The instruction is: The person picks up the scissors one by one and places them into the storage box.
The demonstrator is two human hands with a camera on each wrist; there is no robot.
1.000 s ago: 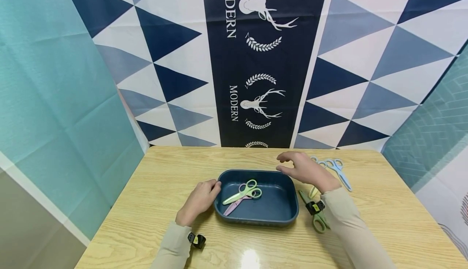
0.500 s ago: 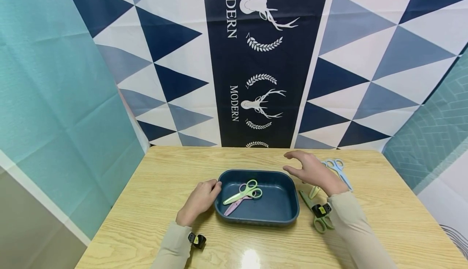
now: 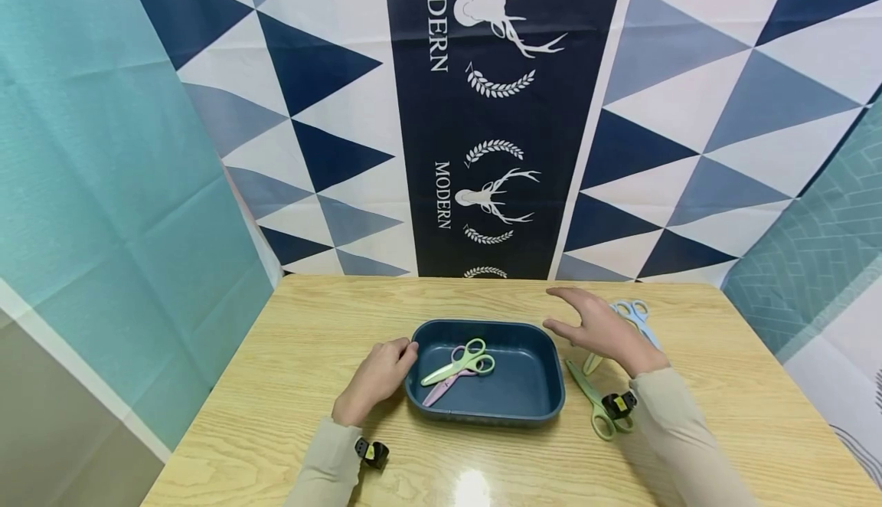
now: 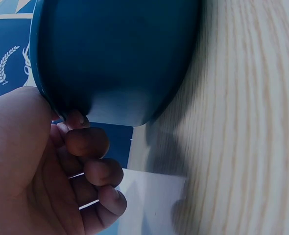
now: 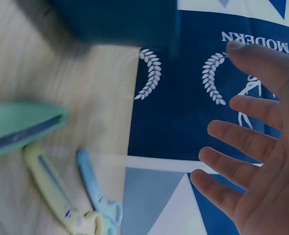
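A dark blue tray (image 3: 524,388) stands on the table, holding light-green scissors (image 3: 441,374) laid across pink scissors (image 3: 437,394). My left hand (image 3: 377,377) pinches the tray's left rim, thumb and index finger on its wall (image 4: 110,58) in the left wrist view. Beyond the tray's right end, my right hand (image 3: 606,331) hovers with spread fingers and holds nothing. Below it lie darker green scissors (image 3: 586,389), yellow scissors (image 5: 49,188) and light-blue scissors (image 5: 88,176). The right hand and forearm partly hide these in the head view.
The wooden table (image 3: 296,323) runs back to a patterned cloth wall (image 3: 496,124). Teal cloth (image 3: 124,185) hangs at the left side. Black wrist cameras sit on both sleeves.
My right hand has drawn away from the tray to the right, its fingers spreading wider. The left hand stays on the rim, and the scissors in the tray have not moved.
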